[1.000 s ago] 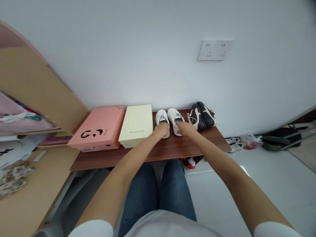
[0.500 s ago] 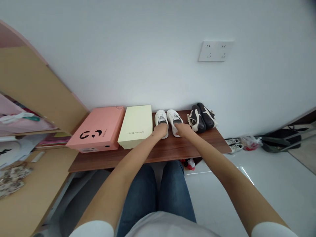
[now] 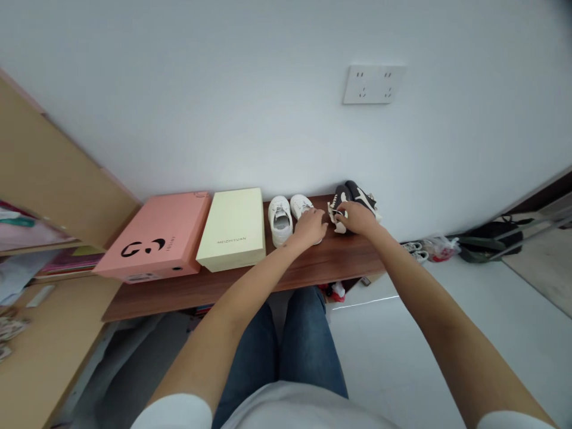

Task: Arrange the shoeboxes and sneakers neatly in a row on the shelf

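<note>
My left hand (image 3: pixel 311 226) hovers over the rear of one white sneaker (image 3: pixel 300 204), its fingers stretched toward the dark pair and holding nothing. The other white sneaker (image 3: pixel 280 219) stands beside it, toe to the wall. At the dark brown and cream sneaker (image 3: pixel 342 195), my right hand (image 3: pixel 358 218) has its thumb and fingers curled at the lace side, partly covering the shoe. A second dark sneaker (image 3: pixel 363 198) leans close against it on the right. All the shoes rest on a reddish-brown wooden board (image 3: pixel 286 271).
Left of the shoes lie a pale yellow shoebox (image 3: pixel 232 226) and a pink shoebox (image 3: pixel 156 232). A desk (image 3: pixel 58 333) flanks the board's left end. On the floor at right are more shoes (image 3: pixel 415 253), a plastic bag (image 3: pixel 440 247) and a dark bag (image 3: pixel 491 241). A wall socket (image 3: pixel 374 84) is above.
Both hands have left the white sneakers and moved right. My right hand is now at a dark sneaker, my left above the right white one. The view has shifted slightly to the right.
</note>
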The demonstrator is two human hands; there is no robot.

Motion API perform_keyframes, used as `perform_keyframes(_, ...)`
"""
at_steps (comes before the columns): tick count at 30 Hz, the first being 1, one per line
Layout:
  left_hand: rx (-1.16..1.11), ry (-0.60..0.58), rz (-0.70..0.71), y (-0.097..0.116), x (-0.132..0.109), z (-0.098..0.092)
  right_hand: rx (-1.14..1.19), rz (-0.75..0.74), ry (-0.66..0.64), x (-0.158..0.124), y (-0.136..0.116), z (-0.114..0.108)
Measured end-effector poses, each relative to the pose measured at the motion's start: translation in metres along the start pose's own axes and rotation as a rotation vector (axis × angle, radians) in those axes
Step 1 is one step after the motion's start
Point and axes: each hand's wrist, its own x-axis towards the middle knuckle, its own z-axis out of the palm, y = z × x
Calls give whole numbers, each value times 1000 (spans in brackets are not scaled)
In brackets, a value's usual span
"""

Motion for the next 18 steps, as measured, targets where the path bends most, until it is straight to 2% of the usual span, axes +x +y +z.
perform_keyframes(3, -188, -42, 7, 17, 8, 25, 20, 51, 89, -8, 42, -3)
perform_keyframes(7, -308, -97, -130, 33, 22, 54, 38, 162, 256, -16, 94, -1)
perform_keyframes(10, -345, -98, -218, 38, 34, 70, 51, 266, 307, -17, 122, 5)
perform_keyframes(14, -446, -74, -293, 39, 44, 86, 167, 401, 205, -16, 141, 22)
perform_keyframes(18, -490, -104, -314, 35, 50, 97, 272, 461, 75, -15, 145, 42)
